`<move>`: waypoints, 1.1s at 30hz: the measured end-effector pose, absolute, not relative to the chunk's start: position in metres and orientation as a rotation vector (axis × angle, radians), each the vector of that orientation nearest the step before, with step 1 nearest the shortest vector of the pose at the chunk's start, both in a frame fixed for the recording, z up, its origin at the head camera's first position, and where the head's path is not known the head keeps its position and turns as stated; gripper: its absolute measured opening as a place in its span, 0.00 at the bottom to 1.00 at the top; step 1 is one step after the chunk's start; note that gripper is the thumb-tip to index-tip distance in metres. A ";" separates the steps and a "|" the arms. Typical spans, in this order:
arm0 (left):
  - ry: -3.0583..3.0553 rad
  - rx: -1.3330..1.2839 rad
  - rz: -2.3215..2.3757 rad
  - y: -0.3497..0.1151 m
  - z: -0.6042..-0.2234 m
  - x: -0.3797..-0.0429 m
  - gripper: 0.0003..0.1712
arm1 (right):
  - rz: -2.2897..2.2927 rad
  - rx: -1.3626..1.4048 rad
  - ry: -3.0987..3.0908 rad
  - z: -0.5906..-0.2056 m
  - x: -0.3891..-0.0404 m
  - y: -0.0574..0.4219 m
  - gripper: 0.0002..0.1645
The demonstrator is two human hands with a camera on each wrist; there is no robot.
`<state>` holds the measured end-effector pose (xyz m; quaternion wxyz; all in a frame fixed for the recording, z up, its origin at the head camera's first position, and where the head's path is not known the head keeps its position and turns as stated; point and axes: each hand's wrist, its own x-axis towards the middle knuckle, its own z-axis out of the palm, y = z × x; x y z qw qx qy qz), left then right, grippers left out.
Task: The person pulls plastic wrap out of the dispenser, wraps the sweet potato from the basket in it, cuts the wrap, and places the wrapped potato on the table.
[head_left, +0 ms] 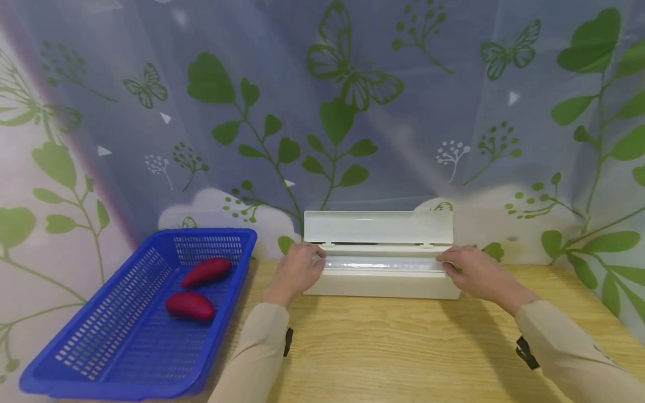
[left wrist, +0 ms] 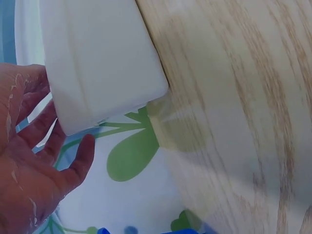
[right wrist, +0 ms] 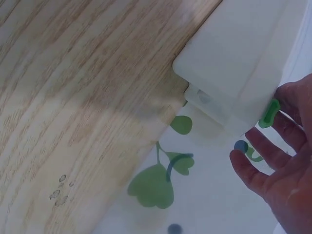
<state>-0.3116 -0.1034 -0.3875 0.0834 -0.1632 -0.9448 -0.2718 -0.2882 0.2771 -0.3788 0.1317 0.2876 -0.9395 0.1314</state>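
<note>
Two ends of open white box (head_left: 383, 285) touched: left hand (head_left: 300, 268) at left, right hand (head_left: 476, 272) at right; outer fingers loosely bent, cannot tell if pinching clear roll (head_left: 380, 263).

There's smooth plastic on the box (head_left: 381, 285), and the film (head_left: 380, 263) gleams glossy! Wood-grained worktop (head_left: 383, 347) here, plastic basket (head_left: 116, 390) too.

The wood-grain table (head_left: 373, 347) carries 1 open white box (head_left: 383, 284) and, left of it, 1 blue basket (head_left: 111, 390).
</note>
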 end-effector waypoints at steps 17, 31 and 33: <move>-2.676 -0.063 -1.097 -0.096 -0.388 -0.319 0.08 | 0.493 0.741 -2.858 -0.377 -0.292 0.274 0.19; -2.575 0.230 -1.242 -0.082 -0.384 -0.332 0.07 | 0.355 0.820 -2.881 -0.364 -0.304 0.270 0.06; -2.569 0.245 -1.268 -0.079 -0.383 -0.333 0.07 | 0.342 0.783 -2.906 -0.362 -0.304 0.269 0.07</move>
